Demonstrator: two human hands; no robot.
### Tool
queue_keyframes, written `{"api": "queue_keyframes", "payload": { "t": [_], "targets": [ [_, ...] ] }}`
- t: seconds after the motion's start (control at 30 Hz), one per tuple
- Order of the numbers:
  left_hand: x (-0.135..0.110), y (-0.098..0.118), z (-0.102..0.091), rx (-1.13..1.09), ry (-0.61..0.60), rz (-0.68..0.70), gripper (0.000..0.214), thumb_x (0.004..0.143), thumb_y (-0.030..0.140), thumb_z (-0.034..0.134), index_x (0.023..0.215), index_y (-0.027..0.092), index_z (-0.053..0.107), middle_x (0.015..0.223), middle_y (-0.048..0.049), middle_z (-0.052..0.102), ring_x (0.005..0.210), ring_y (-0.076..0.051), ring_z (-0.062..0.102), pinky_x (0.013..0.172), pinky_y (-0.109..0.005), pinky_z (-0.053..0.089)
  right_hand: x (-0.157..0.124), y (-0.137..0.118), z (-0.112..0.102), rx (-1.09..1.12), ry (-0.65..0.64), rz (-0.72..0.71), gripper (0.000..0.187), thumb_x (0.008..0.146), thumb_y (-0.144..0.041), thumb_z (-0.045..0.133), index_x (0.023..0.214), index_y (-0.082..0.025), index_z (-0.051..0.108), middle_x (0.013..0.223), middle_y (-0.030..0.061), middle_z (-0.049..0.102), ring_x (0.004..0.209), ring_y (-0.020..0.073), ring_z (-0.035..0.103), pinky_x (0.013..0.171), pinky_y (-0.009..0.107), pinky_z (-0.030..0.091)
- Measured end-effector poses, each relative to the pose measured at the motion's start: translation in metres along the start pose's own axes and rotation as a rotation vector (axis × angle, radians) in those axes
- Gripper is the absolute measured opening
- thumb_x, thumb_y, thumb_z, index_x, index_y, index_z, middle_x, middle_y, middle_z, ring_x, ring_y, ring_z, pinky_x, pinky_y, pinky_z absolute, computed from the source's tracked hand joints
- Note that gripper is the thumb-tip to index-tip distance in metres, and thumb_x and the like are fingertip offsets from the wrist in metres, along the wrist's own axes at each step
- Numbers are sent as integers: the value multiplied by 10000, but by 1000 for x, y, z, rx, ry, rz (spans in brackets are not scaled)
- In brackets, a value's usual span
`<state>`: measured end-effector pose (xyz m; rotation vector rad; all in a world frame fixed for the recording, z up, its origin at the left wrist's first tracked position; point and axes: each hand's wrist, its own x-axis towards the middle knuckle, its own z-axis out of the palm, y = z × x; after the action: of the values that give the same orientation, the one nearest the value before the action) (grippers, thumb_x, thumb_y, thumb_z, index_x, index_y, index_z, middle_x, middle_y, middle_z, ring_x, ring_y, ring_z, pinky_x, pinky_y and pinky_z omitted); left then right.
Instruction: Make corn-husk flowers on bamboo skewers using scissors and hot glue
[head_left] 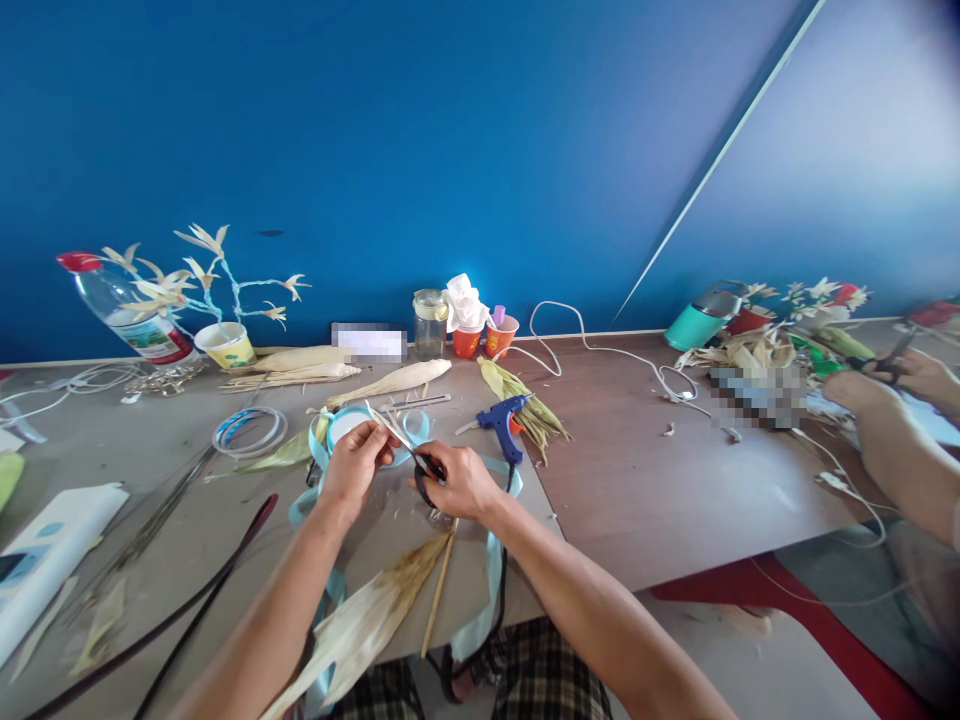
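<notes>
My right hand (459, 482) is closed round the black handles of a pair of scissors (411, 447), blades pointing up-left toward my left hand. My left hand (358, 460) pinches a thin pale strip of corn husk (373, 412) at the scissor blades. Both hands hover over a roll of light blue ribbon (341, 424) whose loose end trails off the table's front edge. A large dried husk (375, 610) and a thin wooden stick (439, 590) lie under my forearms.
A blue glue gun (504, 420) stands just right of my hands, its black cord dropping off the edge. Husks, wire rings (250, 431), cups (501, 335), a jar, a plastic bottle (124, 310) and a husk-flower sprig line the wall. Another person's hands (892, 400) work at right.
</notes>
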<state>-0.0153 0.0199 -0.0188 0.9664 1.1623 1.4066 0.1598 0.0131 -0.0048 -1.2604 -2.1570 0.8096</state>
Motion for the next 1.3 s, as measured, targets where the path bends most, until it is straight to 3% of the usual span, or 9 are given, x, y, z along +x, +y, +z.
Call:
{"api": "queue_keyframes", "payload": {
  "t": [0.37, 0.87, 1.3],
  "targets": [
    [3, -6, -6, 141, -8, 74, 289, 780, 462, 602, 656, 201, 618, 624, -12, 583, 530, -131, 458, 540, -271, 368, 0, 4, 5, 13, 17, -29, 305, 763, -272, 617, 1055, -201, 668, 776, 21, 700, 640, 153, 609, 591, 218, 396],
    [2, -2, -3, 172, 22, 88, 290, 773, 453, 604, 624, 204, 591, 619, -3, 579, 517, -119, 462, 531, -251, 393, 2, 9, 9, 52, 13, -36, 278, 779, -228, 591, 1043, -225, 675, 827, 19, 722, 695, 156, 649, 626, 208, 421],
    [-3, 7, 3, 237, -34, 72, 256, 754, 385, 592, 578, 200, 578, 600, 4, 579, 515, -122, 477, 546, -257, 393, 3, 5, 3, 93, -5, -2, 290, 745, -312, 626, 1005, -196, 684, 660, -16, 611, 547, 103, 467, 550, 201, 359]
  ]
}}
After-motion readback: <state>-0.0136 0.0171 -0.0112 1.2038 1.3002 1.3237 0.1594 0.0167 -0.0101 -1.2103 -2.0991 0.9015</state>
